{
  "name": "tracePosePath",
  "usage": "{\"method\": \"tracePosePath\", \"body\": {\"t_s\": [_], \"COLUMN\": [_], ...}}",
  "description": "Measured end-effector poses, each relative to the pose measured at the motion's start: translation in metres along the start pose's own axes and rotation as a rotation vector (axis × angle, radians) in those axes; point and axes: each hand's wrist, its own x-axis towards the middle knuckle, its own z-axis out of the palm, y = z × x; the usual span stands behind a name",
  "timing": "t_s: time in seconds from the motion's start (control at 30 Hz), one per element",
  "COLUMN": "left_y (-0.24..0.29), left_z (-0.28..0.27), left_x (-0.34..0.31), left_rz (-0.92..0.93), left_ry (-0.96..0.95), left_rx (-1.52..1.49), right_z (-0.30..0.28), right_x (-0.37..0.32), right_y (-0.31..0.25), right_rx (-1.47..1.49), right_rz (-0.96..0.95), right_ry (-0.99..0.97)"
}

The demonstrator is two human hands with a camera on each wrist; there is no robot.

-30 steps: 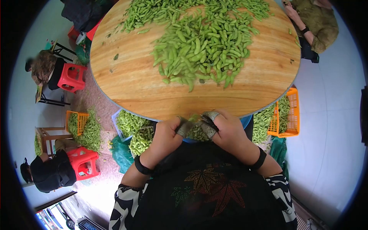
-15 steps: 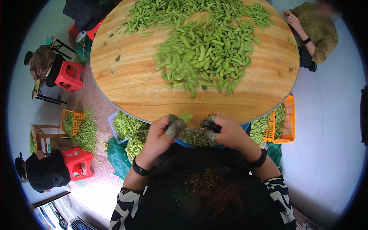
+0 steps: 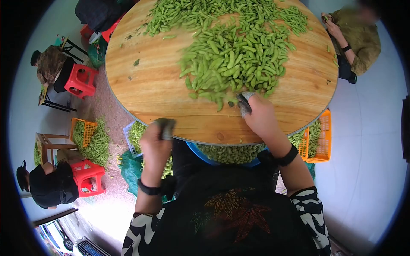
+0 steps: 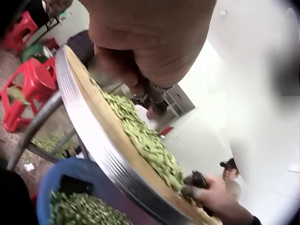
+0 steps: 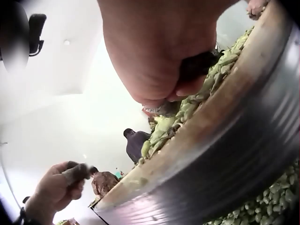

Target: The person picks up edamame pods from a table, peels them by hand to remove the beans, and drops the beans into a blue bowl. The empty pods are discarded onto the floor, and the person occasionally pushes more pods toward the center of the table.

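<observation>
Edamame pods (image 3: 232, 59) lie in a heap on the round wooden table (image 3: 166, 81). At the heap's near edge, my right hand (image 3: 261, 115) grips a small black object (image 4: 198, 179) whose kind I cannot tell, its fingertips right at the pods. Grey coverings wrap the thumb and finger of each hand. My left hand (image 3: 156, 138) is blurred at the table's near left edge. In the right wrist view its fingers (image 5: 70, 174) are curled, with nothing showing between them. Below the table edge, a blue basin (image 3: 193, 149) contains shelled beans (image 3: 232, 153).
Baskets of pods stand on the floor, an orange basket (image 3: 326, 132) at right and another orange basket (image 3: 90, 132) at left. A green sack (image 3: 131, 170) lies near my left side. A person (image 3: 358, 38) sits at the right; others sit on red stools (image 3: 89, 179).
My hands were close together over the basin, the left with a green pod. Now they are apart: the right has reached forward to the heap, the left has moved left, no pod showing.
</observation>
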Motion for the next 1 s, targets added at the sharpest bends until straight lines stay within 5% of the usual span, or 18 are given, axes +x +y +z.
{"method": "tracePosePath", "body": {"t_s": [0.13, 0.33, 0.53, 0.63, 0.7, 0.9, 1.0], "left_y": [0.056, 0.048, 0.056, 0.071, 0.077, 0.063, 0.069], "left_z": [0.048, 0.091, 0.085, 0.068, 0.059, 0.056, 0.047], "left_x": [0.021, 0.013, 0.015, 0.017, 0.010, -0.010, -0.012], "left_rz": [0.422, 0.479, 0.356, 0.099, -0.177, -0.405, -0.304], "left_ry": [-0.267, -0.521, -0.274, -0.397, -0.608, -0.813, -0.811], "left_rx": [0.051, 0.108, -0.034, -0.220, -0.595, -0.858, -0.670], "right_z": [-0.018, -0.014, -0.017, -0.042, -0.046, -0.049, -0.050], "right_x": [-0.016, -0.032, -0.038, -0.038, -0.041, -0.053, -0.055], "right_y": [-0.007, -0.007, -0.017, -0.033, -0.039, -0.043, -0.044], "right_rx": [0.088, 0.058, 0.508, 0.572, 0.685, 0.858, 0.894], "right_rz": [-0.013, -0.026, 0.263, 0.330, 0.328, 0.295, 0.321], "right_ry": [-0.087, -0.059, -0.065, -0.312, -0.297, -0.365, -0.412]}}
